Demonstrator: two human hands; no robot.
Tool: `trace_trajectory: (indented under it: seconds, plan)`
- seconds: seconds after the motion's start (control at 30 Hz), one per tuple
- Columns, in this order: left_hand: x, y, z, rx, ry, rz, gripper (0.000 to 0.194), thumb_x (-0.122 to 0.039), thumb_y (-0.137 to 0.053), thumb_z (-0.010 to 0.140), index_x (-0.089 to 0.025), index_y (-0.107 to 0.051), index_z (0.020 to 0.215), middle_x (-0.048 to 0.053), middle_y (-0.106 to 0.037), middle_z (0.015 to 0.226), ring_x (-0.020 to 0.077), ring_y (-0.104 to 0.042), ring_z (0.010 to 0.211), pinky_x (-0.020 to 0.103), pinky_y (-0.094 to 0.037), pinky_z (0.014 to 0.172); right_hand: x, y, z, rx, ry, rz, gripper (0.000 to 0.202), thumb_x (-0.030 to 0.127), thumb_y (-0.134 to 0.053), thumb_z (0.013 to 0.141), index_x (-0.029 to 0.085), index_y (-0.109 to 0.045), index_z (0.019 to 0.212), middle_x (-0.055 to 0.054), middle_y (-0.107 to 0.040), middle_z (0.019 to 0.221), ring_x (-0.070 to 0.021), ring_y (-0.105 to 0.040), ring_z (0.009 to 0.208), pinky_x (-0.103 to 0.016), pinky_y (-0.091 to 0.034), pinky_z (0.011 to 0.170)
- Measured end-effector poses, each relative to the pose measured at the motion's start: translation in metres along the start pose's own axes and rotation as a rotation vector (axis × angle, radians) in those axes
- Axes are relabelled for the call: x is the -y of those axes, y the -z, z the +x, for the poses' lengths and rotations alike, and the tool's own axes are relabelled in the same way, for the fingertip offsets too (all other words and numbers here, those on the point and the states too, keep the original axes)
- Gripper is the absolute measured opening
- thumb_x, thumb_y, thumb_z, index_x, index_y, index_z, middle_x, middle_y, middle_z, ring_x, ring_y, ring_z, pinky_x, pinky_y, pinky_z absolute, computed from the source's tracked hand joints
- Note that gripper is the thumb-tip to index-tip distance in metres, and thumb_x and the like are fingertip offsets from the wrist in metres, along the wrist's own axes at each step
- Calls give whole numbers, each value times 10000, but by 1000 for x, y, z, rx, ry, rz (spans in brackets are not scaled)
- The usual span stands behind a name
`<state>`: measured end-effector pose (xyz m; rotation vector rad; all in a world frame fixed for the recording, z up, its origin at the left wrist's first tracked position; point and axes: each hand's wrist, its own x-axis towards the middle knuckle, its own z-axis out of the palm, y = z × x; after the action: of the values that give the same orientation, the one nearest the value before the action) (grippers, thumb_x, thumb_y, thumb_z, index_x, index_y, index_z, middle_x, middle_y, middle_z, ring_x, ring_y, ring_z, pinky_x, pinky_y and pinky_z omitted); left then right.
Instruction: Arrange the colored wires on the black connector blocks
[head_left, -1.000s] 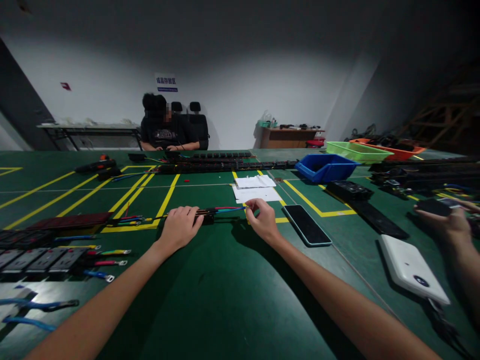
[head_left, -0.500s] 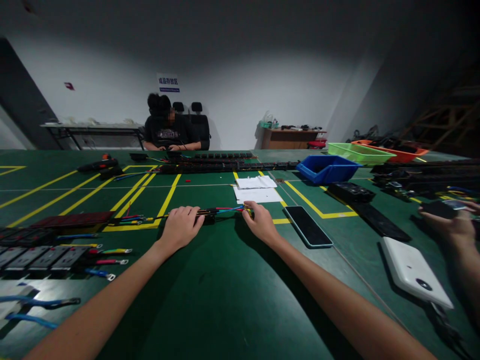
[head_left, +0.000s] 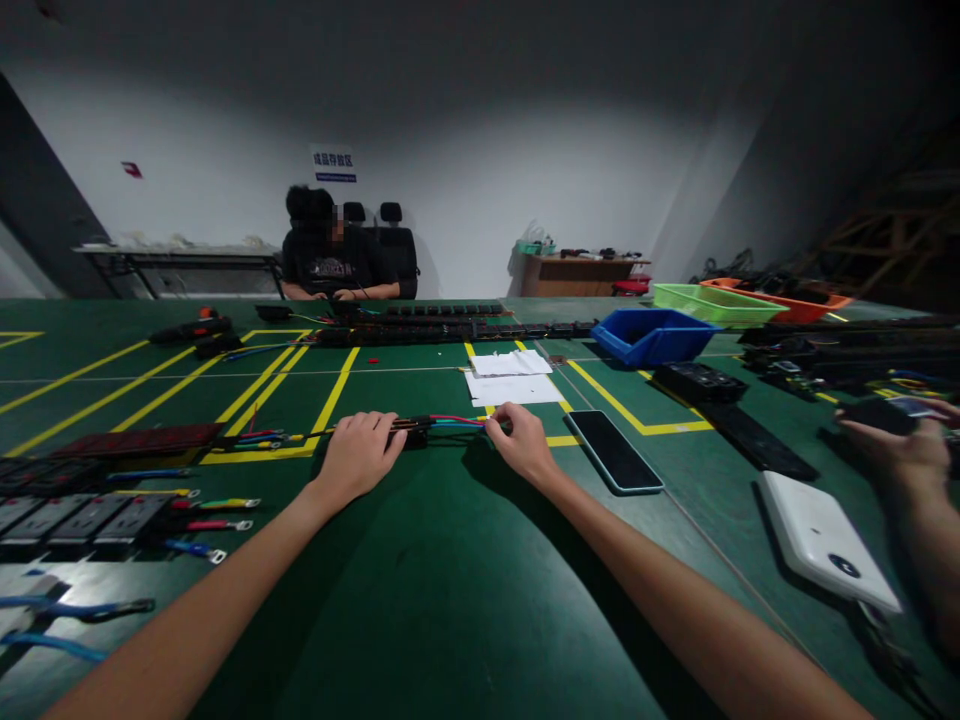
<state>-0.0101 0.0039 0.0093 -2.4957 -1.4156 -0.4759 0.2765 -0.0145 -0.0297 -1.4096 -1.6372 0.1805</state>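
In the head view, a wire harness [head_left: 446, 423] with red, blue and dark wires stretches between my two hands over the green table. My left hand [head_left: 361, 450] is closed over its dark part, fingers curled on top. At the other end my right hand [head_left: 519, 438] pinches the wire ends between thumb and forefinger; the tips are hidden by the fingers. Left of my left hand lie more wires with ring terminals [head_left: 271, 437], beside a dark red strip [head_left: 142, 440]. A phone [head_left: 613, 452] rests to the right of my right hand.
White papers [head_left: 511, 388] lie beyond my hands. A blue bin [head_left: 654, 337], a green basket [head_left: 716, 303] and a white device [head_left: 825, 535] stand on the right. Socket modules [head_left: 82, 525] with wires lie at left. A co-worker's hand [head_left: 911, 445] shows at the right edge; another person sits opposite.
The wires between my hands are now straighter and closer together, and my right fingers have closed further over their ends. My left hand has stayed in place on the harness.
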Motion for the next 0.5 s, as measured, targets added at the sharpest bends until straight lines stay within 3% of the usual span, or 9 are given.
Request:
trace_trajectory:
  seconds: [0.1,0.23,0.4,0.5]
  plan:
    - [-1,1,0,4,-1,0,551,-468,-294,1049,-106,-668,1230,169,-712,1122,312,-649,1021,483,-483,919,-1,-1,0,22,-4,29,70,267,-541,849,213,-586,847,-42,-679,831,-198,-632,760,-300,-447,692]
    - [-1,3,0,14,4,-2,544,-465,-297,1049,-110,-665,1236,168,-713,1126,307,-652,1023,477,-486,921,-4,-4,0,20,-67,31,208,287,-570,842,190,-607,1023,-52,-694,890,-202,-646,788,-304,-459,699]
    - [-1,3,0,18,8,-17,550,-474,-298,1048,-113,-670,1232,166,-715,1129,304,-656,1035,477,-493,929,-4,-3,2,35,-73,53,185,352,-536,902,201,-643,899,-53,-703,838,-204,-641,766,-311,-462,702]
    - [-1,3,0,15,10,-29,553,-481,-302,1043,-116,-673,1231,165,-717,1126,306,-659,1032,484,-497,927,-2,-2,2,8,-63,125,226,388,-538,919,198,-659,945,-62,-723,866,-204,-654,758,-308,-479,698]
